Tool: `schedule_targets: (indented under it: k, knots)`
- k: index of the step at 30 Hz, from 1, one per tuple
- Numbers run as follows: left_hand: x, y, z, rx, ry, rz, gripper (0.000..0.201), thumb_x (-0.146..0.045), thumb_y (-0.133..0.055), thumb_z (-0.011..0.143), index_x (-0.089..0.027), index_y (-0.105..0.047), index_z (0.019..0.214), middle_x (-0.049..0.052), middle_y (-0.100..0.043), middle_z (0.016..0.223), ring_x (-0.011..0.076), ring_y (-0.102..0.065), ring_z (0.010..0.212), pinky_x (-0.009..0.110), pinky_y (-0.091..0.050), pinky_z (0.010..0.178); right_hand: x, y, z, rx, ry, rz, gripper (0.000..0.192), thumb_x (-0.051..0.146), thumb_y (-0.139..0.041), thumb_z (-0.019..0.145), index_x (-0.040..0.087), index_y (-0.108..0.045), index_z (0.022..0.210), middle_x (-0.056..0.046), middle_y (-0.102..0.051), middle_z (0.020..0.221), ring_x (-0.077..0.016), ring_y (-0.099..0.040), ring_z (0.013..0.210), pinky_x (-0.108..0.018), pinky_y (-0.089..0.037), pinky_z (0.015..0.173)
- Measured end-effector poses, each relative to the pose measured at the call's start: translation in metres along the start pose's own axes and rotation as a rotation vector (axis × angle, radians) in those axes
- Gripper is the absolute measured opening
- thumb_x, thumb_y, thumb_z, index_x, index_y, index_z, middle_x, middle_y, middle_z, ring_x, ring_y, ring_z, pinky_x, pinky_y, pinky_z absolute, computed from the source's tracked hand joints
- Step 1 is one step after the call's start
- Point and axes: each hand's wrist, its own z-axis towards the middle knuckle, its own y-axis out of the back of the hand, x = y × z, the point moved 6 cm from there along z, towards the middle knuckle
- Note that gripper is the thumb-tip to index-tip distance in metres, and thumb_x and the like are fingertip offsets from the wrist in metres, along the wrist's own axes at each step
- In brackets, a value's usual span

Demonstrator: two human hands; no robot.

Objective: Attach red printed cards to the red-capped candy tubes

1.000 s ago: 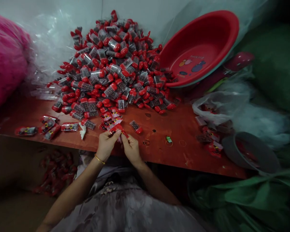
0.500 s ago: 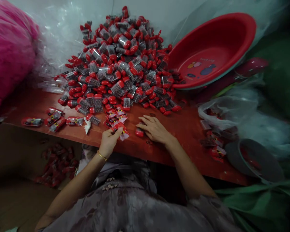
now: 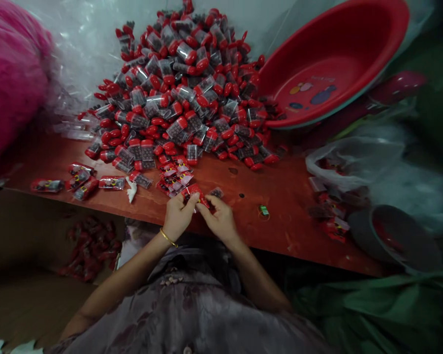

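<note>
My left hand (image 3: 179,212) pinches a small red printed wrapper (image 3: 192,190) between thumb and fingers. Close beside it, my right hand (image 3: 221,220) is closed around a small clear container with dark contents (image 3: 217,192), whose other end is hidden by the fingers. The right thumb meets the wrapper's edge. Just beyond the hands lies a stack of similar red wrappers (image 3: 175,174). A big heap of clear, red-capped containers (image 3: 192,98) with dark contents rises behind it.
Several wrapped packs (image 3: 83,182) and a crumpled white scrap (image 3: 131,190) lie left on the red table (image 3: 273,189). A red basin (image 3: 339,59) leans behind. At right are a plastic bag (image 3: 354,157) and grey bowl (image 3: 376,236). A box (image 3: 18,236) below holds packs.
My right hand has picked up the container from the table and moved left to the wrapper in my left hand. A small green piece now shows on the table at right.
</note>
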Motion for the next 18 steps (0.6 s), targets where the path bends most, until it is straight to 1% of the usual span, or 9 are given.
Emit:
schedule_targets:
  k: [2, 4, 7, 10, 12, 14, 16, 18]
  knots:
    - [-0.002, 0.002, -0.001, -0.028, -0.031, 0.021, 0.030, -0.041, -0.057, 0.079, -0.015, -0.060, 0.065, -0.003, -0.052, 0.055, 0.0090, -0.042, 0.052, 0.022, -0.033, 0.053, -0.003, -0.009, 0.000, -0.038, -0.111, 0.159, 0.026, 0.039, -0.051, 0.084, 0.018, -0.060, 0.071, 0.000, -0.058, 0.062, -0.0124, -0.052, 0.057, -0.023, -0.042, 0.056]
    - [-0.003, 0.006, 0.000, -0.073, -0.045, 0.032, 0.030, -0.041, -0.058, 0.078, -0.016, -0.057, 0.062, -0.005, -0.048, 0.052, 0.0080, -0.039, 0.049, 0.021, -0.030, 0.050, -0.004, -0.015, 0.001, -0.052, -0.153, 0.261, 0.027, 0.037, -0.052, 0.083, 0.018, -0.057, 0.064, 0.003, -0.054, 0.057, -0.0104, -0.048, 0.054, -0.022, -0.039, 0.054]
    - [-0.001, 0.011, 0.000, -0.125, -0.013, -0.008, 0.032, -0.041, -0.063, 0.075, -0.016, -0.054, 0.057, -0.006, -0.043, 0.048, 0.0068, -0.035, 0.047, 0.021, -0.027, 0.047, -0.004, -0.020, 0.002, -0.030, -0.179, 0.391, 0.023, 0.036, -0.055, 0.081, 0.018, -0.057, 0.068, 0.003, -0.053, 0.061, -0.0097, -0.048, 0.056, -0.021, -0.039, 0.056]
    - [0.000, 0.012, 0.000, -0.145, 0.066, -0.155, 0.032, -0.044, -0.068, 0.069, -0.015, -0.059, 0.058, -0.005, -0.049, 0.050, 0.0064, -0.040, 0.048, 0.020, -0.031, 0.048, -0.006, -0.027, 0.002, -0.015, -0.236, 0.506, 0.021, 0.037, -0.055, 0.080, 0.018, -0.054, 0.070, 0.004, -0.049, 0.060, -0.0087, -0.044, 0.054, -0.020, -0.037, 0.053]
    - [0.002, 0.009, -0.002, -0.116, 0.157, -0.308, 0.035, -0.047, -0.071, 0.064, -0.014, -0.064, 0.066, -0.003, -0.057, 0.056, 0.0070, -0.047, 0.052, 0.020, -0.038, 0.052, -0.006, -0.028, 0.003, -0.061, -0.247, 0.487, 0.022, 0.037, -0.054, 0.081, 0.019, -0.052, 0.069, 0.005, -0.047, 0.059, -0.0087, -0.043, 0.053, -0.020, -0.036, 0.052]
    - [0.006, 0.006, -0.004, -0.071, 0.285, -0.443, 0.040, -0.049, -0.075, 0.057, -0.012, -0.066, 0.072, -0.001, -0.063, 0.063, 0.0080, -0.053, 0.055, 0.021, -0.043, 0.055, -0.005, -0.026, 0.004, -0.107, -0.218, 0.404, 0.022, 0.037, -0.053, 0.082, 0.019, -0.053, 0.070, 0.004, -0.049, 0.060, -0.0094, -0.044, 0.054, -0.021, -0.038, 0.053]
    - [0.010, 0.008, -0.007, -0.052, 0.408, -0.508, 0.043, -0.046, -0.080, 0.050, -0.012, -0.067, 0.073, 0.000, -0.065, 0.066, 0.0087, -0.056, 0.055, 0.021, -0.046, 0.054, -0.003, -0.021, 0.008, -0.082, -0.156, 0.301, 0.022, 0.037, -0.050, 0.084, 0.019, -0.054, 0.072, 0.002, -0.053, 0.062, -0.0109, -0.049, 0.056, -0.022, -0.040, 0.056]
    - [0.012, 0.014, -0.007, -0.066, 0.486, -0.531, 0.043, -0.041, -0.083, 0.046, -0.012, -0.066, 0.074, 0.000, -0.066, 0.065, 0.0084, -0.057, 0.053, 0.020, -0.047, 0.051, -0.003, -0.012, 0.014, -0.001, -0.045, 0.154, 0.022, 0.036, -0.046, 0.087, 0.020, -0.059, 0.082, -0.002, -0.061, 0.073, -0.0145, -0.056, 0.068, -0.026, -0.045, 0.065]
